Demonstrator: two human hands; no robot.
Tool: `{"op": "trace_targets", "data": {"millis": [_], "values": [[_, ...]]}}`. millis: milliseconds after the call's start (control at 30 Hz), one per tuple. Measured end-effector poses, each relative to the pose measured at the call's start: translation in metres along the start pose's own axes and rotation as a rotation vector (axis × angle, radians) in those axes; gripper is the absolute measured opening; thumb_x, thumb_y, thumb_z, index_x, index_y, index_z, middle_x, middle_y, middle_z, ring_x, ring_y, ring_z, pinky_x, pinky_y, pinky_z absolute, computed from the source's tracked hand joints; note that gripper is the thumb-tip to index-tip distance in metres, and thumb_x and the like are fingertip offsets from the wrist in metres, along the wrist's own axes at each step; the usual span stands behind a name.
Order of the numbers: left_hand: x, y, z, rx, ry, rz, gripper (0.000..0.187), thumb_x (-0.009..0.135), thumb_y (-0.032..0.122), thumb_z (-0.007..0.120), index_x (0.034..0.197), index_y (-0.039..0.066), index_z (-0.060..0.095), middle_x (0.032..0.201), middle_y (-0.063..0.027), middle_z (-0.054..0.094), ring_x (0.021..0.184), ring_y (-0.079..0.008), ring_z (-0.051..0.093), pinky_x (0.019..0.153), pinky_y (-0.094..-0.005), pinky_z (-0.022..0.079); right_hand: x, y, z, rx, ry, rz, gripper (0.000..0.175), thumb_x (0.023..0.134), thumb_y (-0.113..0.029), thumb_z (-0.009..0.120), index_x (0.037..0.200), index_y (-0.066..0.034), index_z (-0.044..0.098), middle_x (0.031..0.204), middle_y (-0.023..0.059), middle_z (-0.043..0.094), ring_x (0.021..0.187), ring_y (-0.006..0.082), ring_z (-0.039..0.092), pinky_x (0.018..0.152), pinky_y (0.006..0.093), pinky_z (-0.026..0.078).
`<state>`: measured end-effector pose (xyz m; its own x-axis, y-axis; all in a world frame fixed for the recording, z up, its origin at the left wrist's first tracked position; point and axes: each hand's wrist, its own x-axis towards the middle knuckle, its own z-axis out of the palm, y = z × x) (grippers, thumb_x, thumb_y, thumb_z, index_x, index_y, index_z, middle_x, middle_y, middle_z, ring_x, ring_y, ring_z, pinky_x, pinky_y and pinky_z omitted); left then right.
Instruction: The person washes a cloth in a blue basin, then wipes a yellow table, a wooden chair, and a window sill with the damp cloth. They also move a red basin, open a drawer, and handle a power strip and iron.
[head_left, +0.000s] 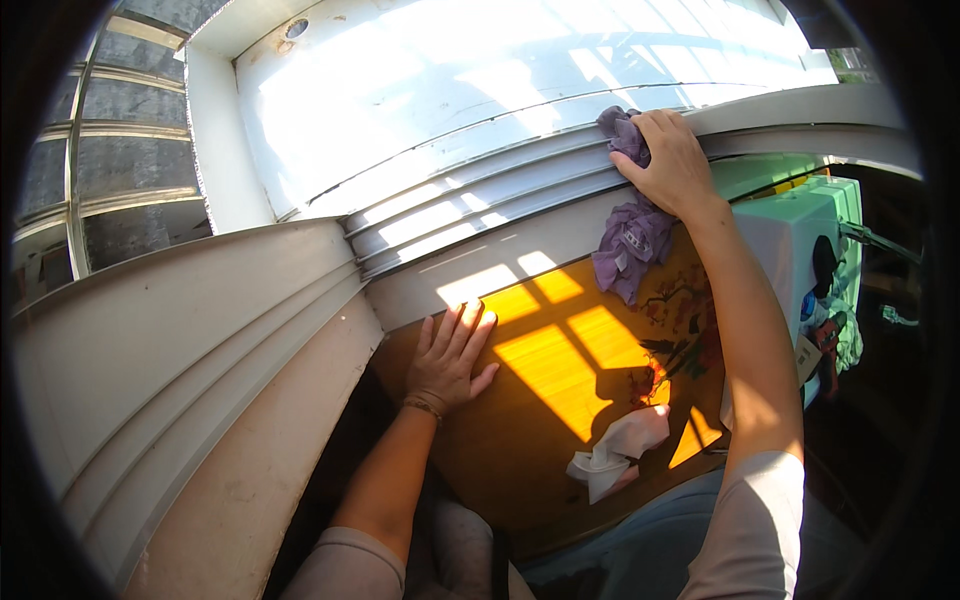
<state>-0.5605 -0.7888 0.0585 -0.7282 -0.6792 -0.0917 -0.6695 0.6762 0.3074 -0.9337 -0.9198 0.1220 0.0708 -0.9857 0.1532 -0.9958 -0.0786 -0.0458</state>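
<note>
My right hand (671, 159) grips a crumpled purple cloth (634, 247) at the grooved metal window track (480, 184). Part of the cloth is bunched between thumb and fingers, and the rest hangs below over the inner sill (517, 259) and the tabletop's edge. Flat on the wooden tabletop (540, 405), my left hand (450, 364) has its fingers spread, the tips near the sill. A crumpled white tissue (619, 454) lies on the wood nearer to me. Beyond the track spreads a sunlit white outer ledge (420, 82).
Left of the tabletop runs a ridged window frame (225, 352). A light green cabinet or box (780, 225) stands at the right, with small items and a green cloth (847, 341) beside it. Metal bars (135, 127) rise beyond the ledge. A sliding sash (802, 112) borders the track's right end.
</note>
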Motion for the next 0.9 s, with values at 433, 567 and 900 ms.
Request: {"op": "trace_targets", "data": {"millis": [433, 567, 900], "values": [[-0.002, 0.0, 0.004, -0.024, -0.002, -0.005, 0.065, 0.08, 0.05, 0.058, 0.136, 0.018, 0.049, 0.145, -0.0076, 0.041, 0.137, -0.0276, 0.032, 0.114, -0.0492, 0.014, 0.028, -0.133, 0.023, 0.133, -0.152, -0.022, 0.018, 0.075, -0.009, 0.057, 0.089, -0.0058, 0.066, 0.088, 0.0117, 0.065, 0.088, 0.026, 0.062, 0.081, 0.0379, 0.046], [-0.003, -0.004, 0.01, -0.126, 0.013, 0.012, 0.053, 0.078, 0.046, 0.064, 0.119, 0.013, 0.061, 0.132, -0.0094, 0.052, 0.131, -0.0277, 0.041, 0.108, -0.052, 0.028, 0.039, -0.272, 0.044, 0.183, -0.094, -0.033, 0.015, 0.08, -0.018, 0.058, 0.088, -0.0089, 0.067, 0.092, 0.0072, 0.062, 0.096, 0.0262, 0.056, 0.083, 0.0395, 0.042], [0.0, -0.002, -0.002, -0.055, 0.018, -0.003, 0.064, 0.078, 0.048, 0.06, 0.135, 0.02, 0.05, 0.142, -0.0038, 0.045, 0.135, -0.0237, 0.036, 0.112, -0.0465, 0.021, 0.011, -0.091, 0.032, 0.127, -0.029, -0.043, 0.027, 0.081, -0.009, 0.054, 0.098, -0.0207, 0.071, 0.091, 0.0011, 0.061, 0.094, 0.0222, 0.056, 0.088, 0.0358, 0.042]]}}
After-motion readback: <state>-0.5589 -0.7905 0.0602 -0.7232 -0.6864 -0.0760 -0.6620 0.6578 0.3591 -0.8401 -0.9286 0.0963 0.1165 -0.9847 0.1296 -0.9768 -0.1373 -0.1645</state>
